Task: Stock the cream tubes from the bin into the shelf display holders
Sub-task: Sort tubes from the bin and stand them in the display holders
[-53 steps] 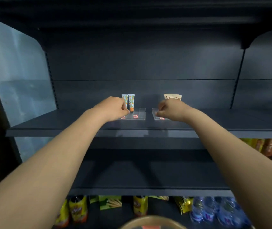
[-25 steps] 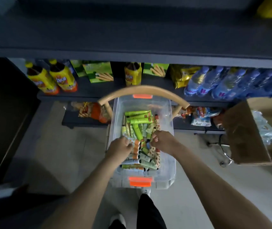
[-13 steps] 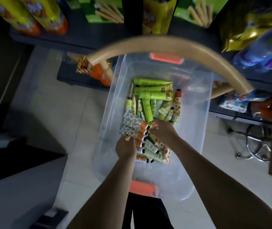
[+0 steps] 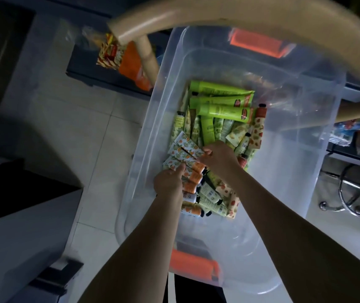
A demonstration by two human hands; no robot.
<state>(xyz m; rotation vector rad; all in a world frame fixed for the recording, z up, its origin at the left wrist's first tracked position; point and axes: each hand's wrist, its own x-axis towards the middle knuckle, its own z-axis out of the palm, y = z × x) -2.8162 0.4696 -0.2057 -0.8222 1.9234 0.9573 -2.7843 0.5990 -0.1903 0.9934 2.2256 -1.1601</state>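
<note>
Both hands reach into the clear plastic bin point(image 4: 294, 154), picking matching stock. The right hand point(image 4: 218, 157) pinches a white orange-print cream tube point(image 4: 185, 149) just beyond its fingertips. The left hand point(image 4: 168, 181), close beneath, curls round another, probably gathering one kind for one holder.

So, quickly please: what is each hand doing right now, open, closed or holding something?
Left hand: closed, gripping a bundle of white orange-capped cream tubes.
Right hand: closed, pinching a white orange-print cream tube in the clear plastic bin.
</note>
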